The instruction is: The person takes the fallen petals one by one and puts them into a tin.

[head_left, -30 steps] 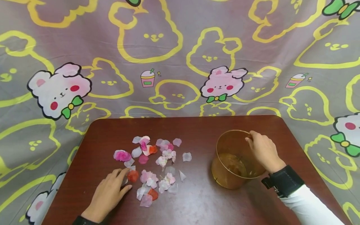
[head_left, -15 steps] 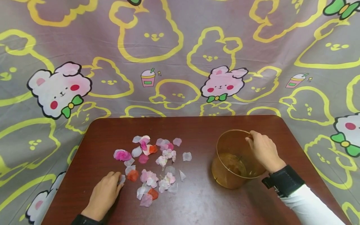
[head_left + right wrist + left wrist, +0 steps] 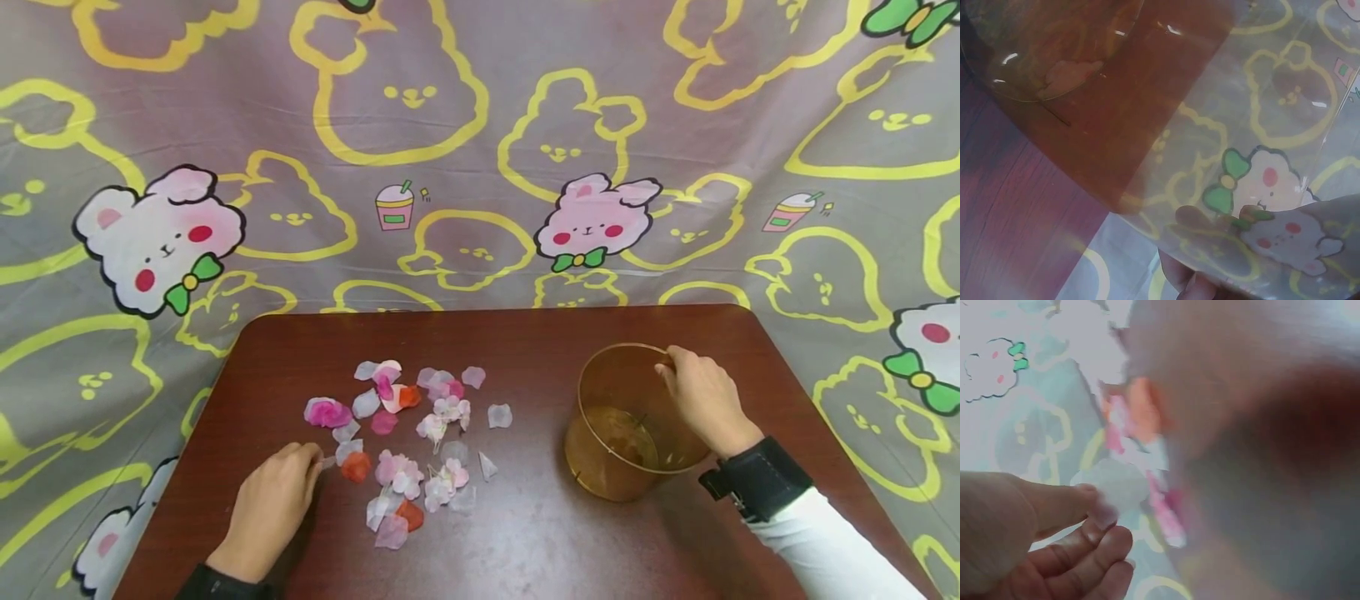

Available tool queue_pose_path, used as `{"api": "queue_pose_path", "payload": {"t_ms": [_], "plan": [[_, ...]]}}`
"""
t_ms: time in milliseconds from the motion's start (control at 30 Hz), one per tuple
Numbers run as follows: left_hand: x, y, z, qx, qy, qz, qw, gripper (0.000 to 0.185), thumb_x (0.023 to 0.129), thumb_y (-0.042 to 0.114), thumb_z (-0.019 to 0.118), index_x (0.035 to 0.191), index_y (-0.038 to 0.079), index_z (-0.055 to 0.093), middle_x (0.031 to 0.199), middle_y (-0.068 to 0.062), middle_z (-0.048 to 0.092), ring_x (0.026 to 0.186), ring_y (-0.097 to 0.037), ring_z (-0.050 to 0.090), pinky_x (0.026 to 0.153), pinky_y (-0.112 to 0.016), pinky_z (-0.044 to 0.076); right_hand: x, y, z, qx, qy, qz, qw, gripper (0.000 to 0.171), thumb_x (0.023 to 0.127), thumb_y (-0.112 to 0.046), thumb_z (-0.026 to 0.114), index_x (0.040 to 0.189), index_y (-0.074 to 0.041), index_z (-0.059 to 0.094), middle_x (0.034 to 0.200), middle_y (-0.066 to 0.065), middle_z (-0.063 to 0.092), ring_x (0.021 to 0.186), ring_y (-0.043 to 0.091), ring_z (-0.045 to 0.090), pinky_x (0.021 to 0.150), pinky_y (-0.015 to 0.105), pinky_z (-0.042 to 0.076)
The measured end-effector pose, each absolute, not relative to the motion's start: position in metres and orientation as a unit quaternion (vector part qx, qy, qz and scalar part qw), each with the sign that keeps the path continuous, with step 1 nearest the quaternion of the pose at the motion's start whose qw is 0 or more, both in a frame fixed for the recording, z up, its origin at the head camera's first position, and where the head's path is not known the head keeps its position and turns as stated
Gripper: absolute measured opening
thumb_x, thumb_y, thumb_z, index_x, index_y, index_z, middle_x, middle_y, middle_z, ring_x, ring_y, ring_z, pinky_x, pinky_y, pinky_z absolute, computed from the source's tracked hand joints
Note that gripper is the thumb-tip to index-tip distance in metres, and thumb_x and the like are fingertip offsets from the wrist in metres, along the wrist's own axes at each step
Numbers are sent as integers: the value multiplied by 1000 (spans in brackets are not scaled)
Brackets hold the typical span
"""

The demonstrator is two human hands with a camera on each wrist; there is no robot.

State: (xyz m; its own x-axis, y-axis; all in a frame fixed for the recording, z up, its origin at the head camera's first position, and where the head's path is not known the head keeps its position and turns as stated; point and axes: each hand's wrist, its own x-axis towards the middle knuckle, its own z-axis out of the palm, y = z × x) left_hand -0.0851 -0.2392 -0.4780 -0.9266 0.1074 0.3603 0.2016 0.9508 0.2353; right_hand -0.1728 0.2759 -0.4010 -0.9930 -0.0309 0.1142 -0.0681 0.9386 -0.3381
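White petal point(image 3: 1127, 480) — pinched in left fingers point(image 3: 1117, 542).

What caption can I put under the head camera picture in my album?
Left hand pinches a pale petal, right hand grips an amber bucket, with colourful petals scattered on a brown table.

I'd call the bucket point(image 3: 600, 473) at right smooth, glossy see-through plastic, the tabletop point(image 3: 540, 542) polished wood, the petals point(image 3: 327, 412) thin, matt cloth, the backdrop point(image 3: 465, 187) lightly creased fabric.

In the head view the left hand point(image 3: 268, 504) mostly hides its pinched petal point(image 3: 327, 463), while the left wrist view blurs loose petals point(image 3: 1144, 412) and the right one crops the bucket point(image 3: 1141, 119).
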Motion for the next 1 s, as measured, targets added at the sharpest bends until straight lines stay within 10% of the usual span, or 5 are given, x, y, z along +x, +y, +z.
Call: {"api": "queue_pose_path", "payload": {"t_ms": [1000], "plan": [[-128,-38,-365,-393,-868,-65,296,15,86,14,79,98,15,70,89,1,68,81,-15,65,68,-25,53,-170,276,-401,28,-983,170,60,15,99,-16,63,94,-2,60,71,11,60,57,24,52,49,35,36]]}}
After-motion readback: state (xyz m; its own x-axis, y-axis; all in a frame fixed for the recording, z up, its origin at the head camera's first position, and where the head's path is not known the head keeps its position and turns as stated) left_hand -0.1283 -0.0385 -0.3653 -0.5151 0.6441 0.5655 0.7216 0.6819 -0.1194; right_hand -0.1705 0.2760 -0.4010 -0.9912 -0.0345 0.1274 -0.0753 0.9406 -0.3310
